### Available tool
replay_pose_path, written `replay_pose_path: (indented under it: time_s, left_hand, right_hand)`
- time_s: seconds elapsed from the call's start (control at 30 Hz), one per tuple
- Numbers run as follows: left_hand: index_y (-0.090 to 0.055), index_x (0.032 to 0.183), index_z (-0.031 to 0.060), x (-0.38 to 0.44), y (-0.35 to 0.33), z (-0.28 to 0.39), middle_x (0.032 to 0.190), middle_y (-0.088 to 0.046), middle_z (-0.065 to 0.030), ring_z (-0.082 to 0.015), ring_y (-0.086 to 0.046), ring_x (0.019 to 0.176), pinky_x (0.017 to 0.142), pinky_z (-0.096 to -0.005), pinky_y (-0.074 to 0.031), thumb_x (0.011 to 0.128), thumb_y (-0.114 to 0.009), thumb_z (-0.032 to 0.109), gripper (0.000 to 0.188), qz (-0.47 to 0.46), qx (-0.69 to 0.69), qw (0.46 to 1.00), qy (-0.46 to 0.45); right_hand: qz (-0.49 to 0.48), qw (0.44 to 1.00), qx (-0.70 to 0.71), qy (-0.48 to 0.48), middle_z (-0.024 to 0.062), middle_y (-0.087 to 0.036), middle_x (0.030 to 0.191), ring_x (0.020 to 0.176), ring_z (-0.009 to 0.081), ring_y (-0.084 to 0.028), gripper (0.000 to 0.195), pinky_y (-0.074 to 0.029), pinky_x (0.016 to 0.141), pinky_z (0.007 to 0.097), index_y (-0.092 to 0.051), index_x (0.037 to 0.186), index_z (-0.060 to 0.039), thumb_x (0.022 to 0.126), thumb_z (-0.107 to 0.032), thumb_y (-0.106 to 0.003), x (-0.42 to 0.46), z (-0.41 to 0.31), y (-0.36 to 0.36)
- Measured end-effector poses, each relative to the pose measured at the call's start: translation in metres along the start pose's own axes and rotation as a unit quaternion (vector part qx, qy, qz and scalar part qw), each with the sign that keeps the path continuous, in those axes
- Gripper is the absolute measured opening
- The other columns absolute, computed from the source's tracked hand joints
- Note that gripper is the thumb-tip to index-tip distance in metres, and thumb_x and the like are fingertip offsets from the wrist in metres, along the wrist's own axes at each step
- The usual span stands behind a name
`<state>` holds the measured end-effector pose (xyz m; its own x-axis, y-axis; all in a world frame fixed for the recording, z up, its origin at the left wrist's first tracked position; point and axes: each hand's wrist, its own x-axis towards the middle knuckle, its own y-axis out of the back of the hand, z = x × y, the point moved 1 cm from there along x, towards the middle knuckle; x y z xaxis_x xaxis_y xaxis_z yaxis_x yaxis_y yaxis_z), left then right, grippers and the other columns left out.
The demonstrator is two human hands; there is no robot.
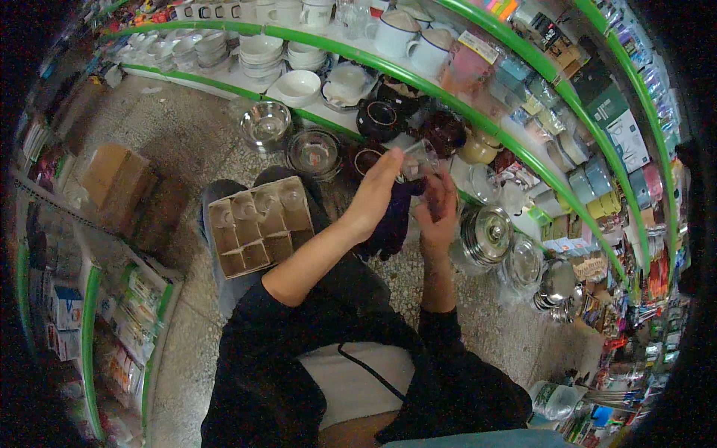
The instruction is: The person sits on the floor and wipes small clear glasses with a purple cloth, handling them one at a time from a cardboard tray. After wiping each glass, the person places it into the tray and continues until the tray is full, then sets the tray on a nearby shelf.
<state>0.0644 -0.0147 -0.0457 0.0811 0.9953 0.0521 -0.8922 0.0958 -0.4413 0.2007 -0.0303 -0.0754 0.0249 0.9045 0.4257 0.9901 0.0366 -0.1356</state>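
Note:
A clear drinking glass [420, 159] is tilted between my two hands, above the floor in front of the shelves. My left hand [376, 189] grips it from the left, fingers along its side. Blurred by motion, my right hand [438, 203] is at the glass's lower right side; whether it grips anything is unclear. A dark purple cloth [399, 215] hangs between the hands, its upper edge close to my right thumb. On my left leg rests a divided cardboard box [259, 228]. Several clear glasses [245, 206] stand in its far row of compartments; nearer compartments look empty.
Stacked glass bowls [265, 124] and a second glass bowl stack [313, 152] stand on the floor ahead. Dark lidded pots [381, 119] and white bowls [298, 87] line the low shelf. Lidded steel pots [486, 235] are at right, a brown carton [115, 175] at left.

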Motion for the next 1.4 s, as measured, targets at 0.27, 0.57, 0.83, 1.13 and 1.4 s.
replay_pose_path:
  time_s: [0.27, 0.57, 0.83, 1.13, 1.4]
  left_hand:
    - [-0.046, 0.121, -0.0044, -0.004, 0.004, 0.036, 0.125, -0.046, -0.0101, -0.0159, -0.038, 0.116, 0.102, -0.0278, -0.022, 0.094, -0.034, 0.045, 0.057, -0.055, -0.109, 0.992, 0.021]
    - [-0.052, 0.100, -0.0006, -0.004, 0.009, 0.032, 0.096, -0.052, -0.0046, -0.0139, -0.045, 0.095, 0.089, -0.0268, -0.032, 0.096, -0.032, 0.035, 0.041, 0.032, 0.105, 0.988, -0.109]
    - [-0.050, 0.101, -0.0004, 0.010, 0.021, -0.009, 0.092, -0.051, -0.0108, -0.0200, -0.047, 0.092, 0.085, -0.0284, -0.035, 0.094, -0.040, 0.032, 0.035, -0.025, 0.265, 0.951, -0.154]
    - [-0.043, 0.093, 0.0017, 0.004, 0.018, 0.008, 0.068, -0.052, -0.0181, -0.0367, -0.052, 0.062, 0.061, -0.0395, -0.043, 0.091, -0.045, 0.032, 0.030, -0.026, 0.267, 0.954, -0.134]
    - [-0.039, 0.103, 0.0053, -0.006, 0.000, 0.012, 0.081, -0.057, -0.0222, -0.0427, -0.056, 0.082, 0.069, -0.0439, -0.044, 0.091, -0.044, 0.034, 0.032, -0.028, 0.378, 0.916, -0.127]
  right_hand:
    - [-0.138, 0.942, -0.150, -0.267, 0.0094, -0.060, 0.108, 0.098, 0.0195, -0.056, 0.052, -0.043, 0.087, 0.0302, -0.056, 0.114, -0.0015, 0.069, -0.019, -0.074, -0.024, 0.041, 0.034]
    - [-0.104, 0.940, -0.143, -0.291, 0.0089, -0.058, 0.104, 0.092, 0.0172, -0.056, 0.038, -0.042, 0.082, 0.0294, -0.057, 0.106, -0.0006, 0.075, -0.021, -0.067, -0.022, 0.048, 0.081]
    - [-0.019, 0.865, 0.484, -0.129, 0.0144, -0.041, 0.132, 0.120, 0.0334, -0.041, 0.053, -0.028, 0.103, 0.0459, -0.039, 0.129, -0.0029, 0.087, -0.034, -0.049, -0.005, 0.009, 0.051]
    - [-0.128, 0.984, -0.092, -0.082, 0.0098, -0.049, 0.118, 0.107, 0.0227, -0.049, 0.071, -0.037, 0.096, 0.0363, -0.035, 0.127, -0.0005, 0.068, -0.010, -0.073, -0.003, -0.010, 0.022]
    - [0.012, 0.998, -0.023, -0.054, 0.0072, -0.054, 0.108, 0.099, 0.0188, -0.053, 0.061, -0.041, 0.089, 0.0333, -0.043, 0.119, -0.0023, 0.064, 0.001, -0.069, -0.008, -0.007, -0.003]
